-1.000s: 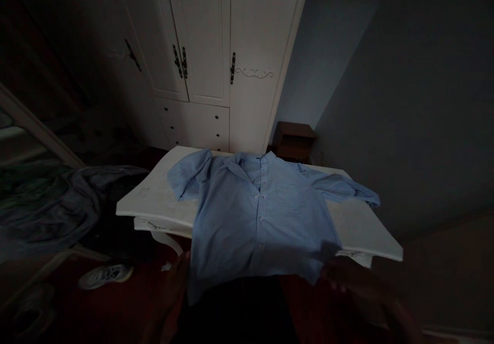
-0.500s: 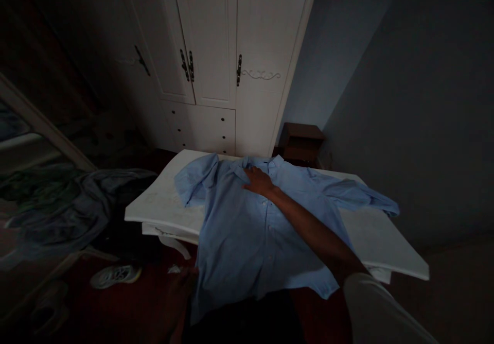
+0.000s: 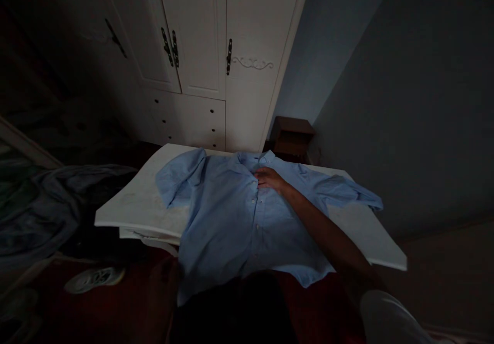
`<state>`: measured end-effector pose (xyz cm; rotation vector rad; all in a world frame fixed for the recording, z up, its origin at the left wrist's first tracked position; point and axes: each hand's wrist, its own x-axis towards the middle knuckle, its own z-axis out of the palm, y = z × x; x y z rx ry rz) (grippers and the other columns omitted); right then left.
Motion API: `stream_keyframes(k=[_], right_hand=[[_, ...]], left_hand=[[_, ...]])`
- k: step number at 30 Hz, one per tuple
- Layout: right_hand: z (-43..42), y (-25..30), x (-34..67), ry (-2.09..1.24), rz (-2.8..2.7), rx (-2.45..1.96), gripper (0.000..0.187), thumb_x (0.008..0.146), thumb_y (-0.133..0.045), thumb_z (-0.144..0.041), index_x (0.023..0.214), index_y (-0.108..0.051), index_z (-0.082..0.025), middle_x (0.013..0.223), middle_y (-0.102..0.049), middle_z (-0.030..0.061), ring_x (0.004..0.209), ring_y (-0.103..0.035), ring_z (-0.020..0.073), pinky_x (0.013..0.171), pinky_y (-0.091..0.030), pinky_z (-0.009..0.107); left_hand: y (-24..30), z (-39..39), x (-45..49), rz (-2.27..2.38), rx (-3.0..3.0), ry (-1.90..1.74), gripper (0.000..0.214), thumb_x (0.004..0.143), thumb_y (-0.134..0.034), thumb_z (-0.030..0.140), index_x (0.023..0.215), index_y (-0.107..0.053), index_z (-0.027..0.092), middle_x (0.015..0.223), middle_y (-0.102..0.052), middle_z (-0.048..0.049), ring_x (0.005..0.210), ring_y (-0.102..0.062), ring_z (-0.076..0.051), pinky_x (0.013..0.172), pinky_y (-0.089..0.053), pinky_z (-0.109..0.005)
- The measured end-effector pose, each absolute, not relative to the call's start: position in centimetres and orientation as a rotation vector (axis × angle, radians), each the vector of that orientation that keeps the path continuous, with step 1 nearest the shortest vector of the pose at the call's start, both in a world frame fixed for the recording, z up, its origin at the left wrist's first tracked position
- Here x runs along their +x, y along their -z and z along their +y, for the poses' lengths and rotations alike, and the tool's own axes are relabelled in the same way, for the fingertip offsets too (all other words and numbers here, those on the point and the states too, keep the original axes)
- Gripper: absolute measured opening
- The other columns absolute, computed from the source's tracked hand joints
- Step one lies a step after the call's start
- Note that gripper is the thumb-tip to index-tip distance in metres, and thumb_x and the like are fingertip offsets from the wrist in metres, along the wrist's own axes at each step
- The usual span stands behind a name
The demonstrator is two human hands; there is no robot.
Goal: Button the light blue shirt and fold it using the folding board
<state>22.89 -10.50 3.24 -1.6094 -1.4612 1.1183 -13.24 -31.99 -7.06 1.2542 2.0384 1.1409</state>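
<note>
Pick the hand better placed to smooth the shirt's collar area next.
Right, likely: the right hand rests on the light-blue button-front fabric shirt just below its collar; the left hand is too dark to make out.

- Shirt (image 3: 231, 220): made of thin blue cloth, matt, creased.
- Table top (image 3: 135, 205): painted white, smooth, matt.
- Wardrobe (image 3: 196, 35): finished in white paint; handles (image 3: 229, 55) seen as dark metal.

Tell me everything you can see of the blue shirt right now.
The blue shirt is light blue, thin woven cloth by its look, short-sleeved and buttoned down the front. It lies front up, spread on the white table, with its collar at the far side, both sleeves out and rumpled, and the hem hanging over the near edge. The right hand rests just below the collar; any grip is unclear.
</note>
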Motion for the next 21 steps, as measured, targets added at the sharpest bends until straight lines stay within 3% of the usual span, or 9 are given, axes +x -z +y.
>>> stream_keyframes(k=[3, 7, 12, 17, 21], right_hand=[[-11.9, -3.1, 23.9, -1.059, -1.497, -1.574, 0.021, 0.08, -0.059, -0.01, 0.099, -0.063, -0.017, 0.09, -0.072, 0.0049, 0.077, -0.069, 0.0167, 0.073, -0.058, 0.034], [-14.4, -2.7, 25.6, -0.718, -2.046, -1.368, 0.027, 0.075, -0.054, -0.002, 0.088, -0.07, -0.02, 0.094, -0.072, 0.0033, 0.091, -0.066, 0.0181, 0.09, -0.051, 0.037], [-16.9, -3.0, 25.8, -0.413, -2.544, -1.109, 0.046, 0.076, -0.055, 0.001, 0.114, -0.069, -0.022, 0.115, -0.069, 0.0071, 0.111, -0.059, 0.0217, 0.102, -0.041, 0.043], [-16.9, -3.9, 25.2, -0.159, -2.75, -1.058, 0.037, 0.083, -0.055, -0.001, 0.11, -0.07, -0.021, 0.099, -0.071, 0.0067, 0.1, -0.058, 0.0212, 0.091, -0.04, 0.039], [-16.6, -4.5, 25.8, 0.069, -2.802, -0.93, 0.019, 0.092, -0.055, -0.012, 0.097, -0.071, -0.022, 0.092, -0.069, 0.0048, 0.093, -0.055, 0.0194, 0.083, -0.039, 0.034]], left_hand=[[5.0, -31.9, -12.7, 2.099, 1.363, -1.169, 0.041, 0.078, -0.053, 0.053, 0.089, -0.068, 0.016, 0.088, -0.071, -0.0098, 0.078, -0.066, -0.024, 0.065, -0.053, -0.034], [0.5, -29.8, -9.9, 1.883, 1.541, -1.328, 0.032, 0.082, -0.053, 0.047, 0.084, -0.067, 0.019, 0.081, -0.07, -0.0043, 0.073, -0.065, -0.019, 0.065, -0.052, -0.028], [-4.2, -23.2, -3.0, 1.386, 1.979, -1.078, 0.028, 0.09, -0.048, 0.033, 0.093, -0.072, 0.02, 0.09, -0.073, -0.0051, 0.08, -0.067, -0.017, 0.075, -0.052, -0.027], [-4.4, -17.2, 2.7, 1.109, 2.368, -0.474, 0.024, 0.088, -0.052, 0.02, 0.095, -0.075, 0.02, 0.096, -0.074, -0.0084, 0.089, -0.068, -0.022, 0.084, -0.051, -0.032], [-2.9, -15.0, 3.7, 0.983, 2.492, -0.315, 0.021, 0.086, -0.056, 0.016, 0.092, -0.076, 0.019, 0.097, -0.074, -0.0081, 0.09, -0.068, -0.022, 0.084, -0.05, -0.033]])
